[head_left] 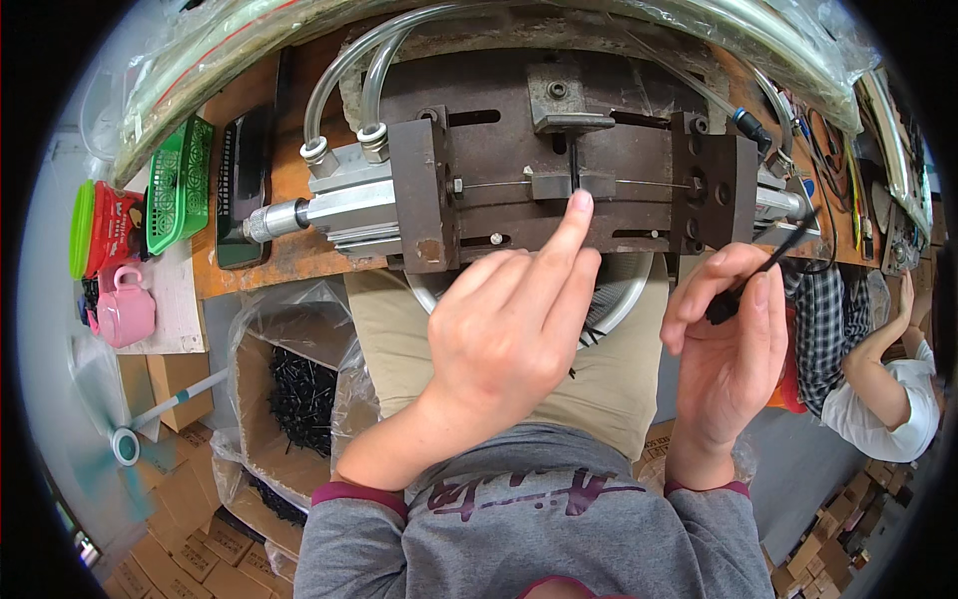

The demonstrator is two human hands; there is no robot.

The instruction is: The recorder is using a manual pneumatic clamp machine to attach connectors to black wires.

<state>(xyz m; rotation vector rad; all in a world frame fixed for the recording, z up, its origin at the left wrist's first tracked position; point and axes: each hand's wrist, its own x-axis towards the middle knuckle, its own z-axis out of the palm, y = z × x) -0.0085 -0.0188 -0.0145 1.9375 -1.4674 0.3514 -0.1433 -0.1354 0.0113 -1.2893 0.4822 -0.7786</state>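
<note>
The index finger of my left hand [514, 319] stretches forward to the lower end of a thin black strip [574, 165]. That strip stands at the middle of the metal fixture [489, 215], over a small dark block [547, 187] with thin rods running out to both sides. The left hand's other fingers are loosely bent, and nothing shows in them. To the right, my right hand [733, 339] is closed around a few thin black strips [791, 243]. One long end sticks up past the fingertips, and a dark clump shows by the palm.
Air cylinders [349, 207] with clear hoses flank the fixture. At lower left, a plastic-lined box [289, 344] holds many black pieces. A green basket [180, 185], a pink cup [127, 309] and a phone-like dark panel [244, 185] sit left. Another person [888, 389] is at right.
</note>
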